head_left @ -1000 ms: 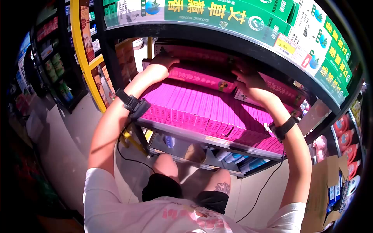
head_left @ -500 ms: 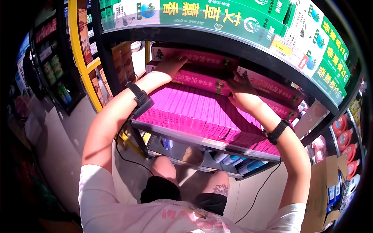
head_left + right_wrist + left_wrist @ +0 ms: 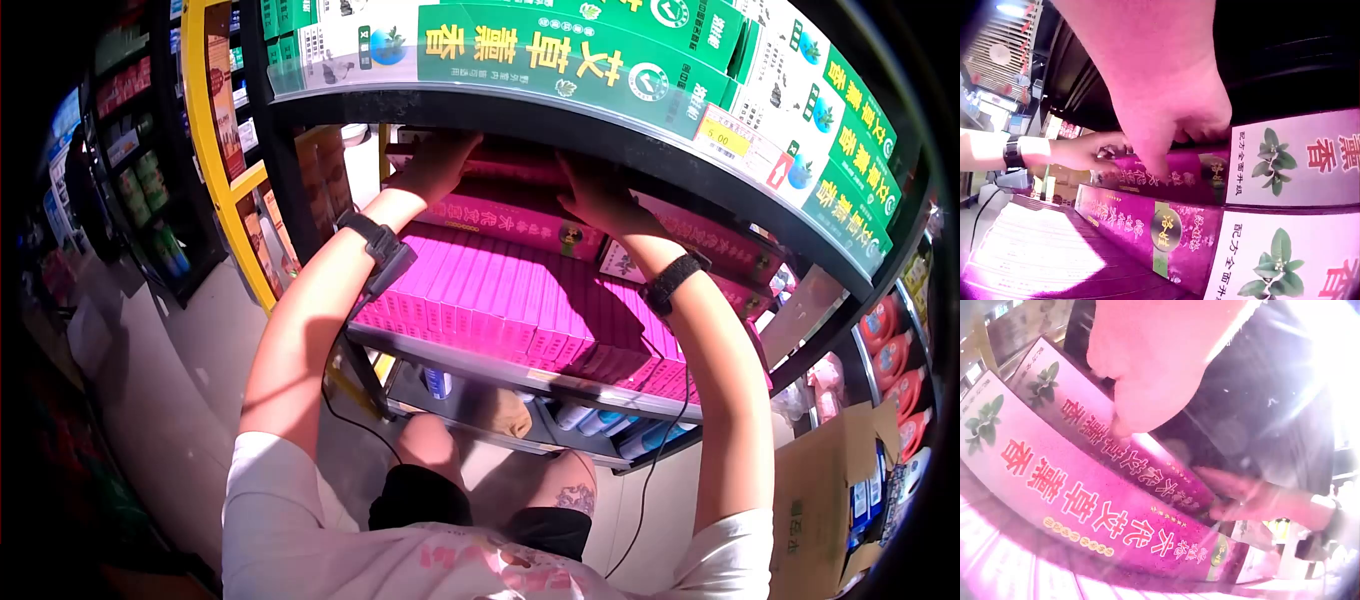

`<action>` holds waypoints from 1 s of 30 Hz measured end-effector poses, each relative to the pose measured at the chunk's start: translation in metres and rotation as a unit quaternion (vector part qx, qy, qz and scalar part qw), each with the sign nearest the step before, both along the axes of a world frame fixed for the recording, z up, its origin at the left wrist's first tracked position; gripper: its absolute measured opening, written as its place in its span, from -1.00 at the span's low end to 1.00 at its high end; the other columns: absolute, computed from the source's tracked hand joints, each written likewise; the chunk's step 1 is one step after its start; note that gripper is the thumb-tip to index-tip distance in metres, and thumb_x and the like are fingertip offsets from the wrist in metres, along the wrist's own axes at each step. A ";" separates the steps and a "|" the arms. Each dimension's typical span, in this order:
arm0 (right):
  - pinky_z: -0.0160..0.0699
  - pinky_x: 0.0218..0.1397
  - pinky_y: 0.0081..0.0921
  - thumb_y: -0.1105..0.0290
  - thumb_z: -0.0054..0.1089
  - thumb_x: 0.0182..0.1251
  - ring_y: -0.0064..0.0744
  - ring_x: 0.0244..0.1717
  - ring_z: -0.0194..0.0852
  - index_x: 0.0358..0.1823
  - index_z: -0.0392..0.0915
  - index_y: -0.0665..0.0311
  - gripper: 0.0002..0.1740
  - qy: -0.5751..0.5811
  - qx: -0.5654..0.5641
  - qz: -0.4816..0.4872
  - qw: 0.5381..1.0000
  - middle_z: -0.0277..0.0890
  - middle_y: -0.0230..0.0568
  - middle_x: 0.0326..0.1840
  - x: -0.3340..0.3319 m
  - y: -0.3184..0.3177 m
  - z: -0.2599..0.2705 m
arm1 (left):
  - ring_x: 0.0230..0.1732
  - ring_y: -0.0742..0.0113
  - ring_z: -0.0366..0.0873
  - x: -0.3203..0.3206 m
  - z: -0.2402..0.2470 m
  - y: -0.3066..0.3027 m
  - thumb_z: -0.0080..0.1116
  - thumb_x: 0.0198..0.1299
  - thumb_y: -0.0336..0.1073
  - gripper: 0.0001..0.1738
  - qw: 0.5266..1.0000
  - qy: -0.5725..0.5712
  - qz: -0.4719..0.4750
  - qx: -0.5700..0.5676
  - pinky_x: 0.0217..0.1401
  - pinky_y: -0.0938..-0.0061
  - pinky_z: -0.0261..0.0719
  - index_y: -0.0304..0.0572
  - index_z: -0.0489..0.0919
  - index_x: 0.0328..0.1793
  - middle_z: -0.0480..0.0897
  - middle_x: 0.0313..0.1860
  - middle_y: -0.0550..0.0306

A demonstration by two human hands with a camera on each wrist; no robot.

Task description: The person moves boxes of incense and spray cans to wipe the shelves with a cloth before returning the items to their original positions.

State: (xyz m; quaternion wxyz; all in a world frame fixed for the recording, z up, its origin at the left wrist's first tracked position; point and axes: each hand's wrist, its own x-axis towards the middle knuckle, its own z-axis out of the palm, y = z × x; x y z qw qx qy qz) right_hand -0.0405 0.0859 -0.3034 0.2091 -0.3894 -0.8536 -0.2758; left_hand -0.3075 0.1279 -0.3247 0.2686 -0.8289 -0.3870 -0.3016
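Note:
Long magenta boxes lie on their sides at the back of the shelf, a front one (image 3: pixel 1094 500) and another (image 3: pixel 1172 478) behind it. My left hand (image 3: pixel 437 168) holds the rear box toward its left part, thumb on the printed face (image 3: pixel 1154 369). Farther right, my right hand (image 3: pixel 608 205) has its thumb on the same box's face and its fingers curled over the far side, partly hidden (image 3: pixel 1160 94). The front box (image 3: pixel 510 225) stands below both hands, behind a row of upright pink packs (image 3: pixel 480 290).
Green and white boxes (image 3: pixel 540 50) fill the shelf above, whose dark edge (image 3: pixel 500 112) hangs low over the hands. More magenta boxes (image 3: pixel 700 235) lie to the right. A yellow post (image 3: pixel 200 130) stands at left, an open carton (image 3: pixel 830 490) at lower right.
Both hands have reached deeper under the upper shelf, onto the rear box. The right hand has shifted left, away from the right-hand boxes.

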 end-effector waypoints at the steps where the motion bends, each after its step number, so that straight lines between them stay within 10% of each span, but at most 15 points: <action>1: -0.04 0.36 -0.04 0.31 0.20 0.05 0.20 0.33 -0.03 0.33 0.12 0.17 -0.24 -0.007 0.027 -0.008 1.000 0.07 0.12 0.33 -0.002 0.003 -0.002 | 0.16 -0.19 0.29 -0.004 -0.001 -0.001 0.22 -0.07 -0.43 -0.41 0.996 0.022 0.041 -0.071 0.20 0.11 0.26 -0.19 0.36 0.18 0.35 0.16 -0.26; 4: 0.18 0.24 -0.09 0.32 0.19 0.08 0.15 0.22 0.17 0.28 0.21 0.14 -0.33 -0.030 0.170 0.031 0.984 0.23 0.13 0.21 0.002 0.020 -0.008 | 0.16 -0.11 0.34 -0.017 0.009 -0.029 0.07 -0.03 -0.47 -0.47 0.994 0.019 0.103 -0.028 0.20 0.15 0.28 -0.11 0.40 0.17 0.43 0.11 -0.16; 10: 0.47 -0.12 -0.19 0.33 0.11 0.18 0.08 -0.16 0.47 0.15 0.33 0.21 -0.53 0.049 0.070 0.099 0.991 0.49 0.07 -0.15 -0.001 -0.017 0.004 | 0.16 -0.14 0.35 -0.034 0.042 -0.082 -0.01 0.06 -0.46 -0.51 0.990 -0.028 0.128 -0.049 0.18 0.18 0.31 -0.10 0.38 0.19 0.42 0.12 -0.24; 13: 0.40 -0.01 -0.17 0.40 0.08 0.18 0.08 -0.03 0.41 0.11 0.33 0.25 -0.57 0.120 -0.134 0.122 0.976 0.40 0.12 -0.03 -0.004 -0.056 0.011 | 0.03 -0.12 0.46 -0.037 0.042 -0.106 -0.06 0.09 -0.48 -0.52 0.988 -0.078 0.078 -0.108 0.07 0.28 0.42 -0.13 0.37 0.20 0.49 0.00 -0.27; 20: 0.40 0.00 -0.22 0.49 0.08 0.15 0.08 -0.06 0.40 0.13 0.28 0.38 -0.52 0.041 -0.181 0.118 0.975 0.38 0.16 -0.09 0.029 -0.071 -0.027 | -0.07 -0.16 0.48 -0.014 -0.008 -0.098 -0.01 -0.04 -0.51 -0.52 0.980 -0.005 -0.002 -0.199 -0.04 0.20 0.49 -0.20 0.40 0.11 0.47 -0.03 -0.23; 21: 0.39 -0.01 -0.22 0.51 0.10 0.12 0.06 -0.09 0.39 0.11 0.30 0.38 -0.53 0.034 -0.222 0.074 0.972 0.38 0.13 -0.11 0.032 -0.070 -0.031 | 0.15 -0.11 0.35 -0.010 -0.017 -0.092 0.01 0.00 -0.48 -0.48 0.979 0.010 0.030 -0.200 0.17 0.26 0.37 -0.18 0.37 0.18 0.37 0.14 -0.23; 30: 0.32 -0.01 -0.25 0.41 0.22 -0.10 -0.07 -0.07 0.27 -0.20 0.40 0.28 -0.64 -0.034 -0.013 0.041 0.998 0.30 -0.07 -0.20 0.033 -0.054 -0.044 | 0.12 -0.13 0.33 -0.002 -0.035 -0.051 0.14 -0.06 -0.47 -0.47 0.994 0.060 0.044 -0.079 0.15 0.21 0.35 -0.25 0.37 0.13 0.38 0.01 -0.20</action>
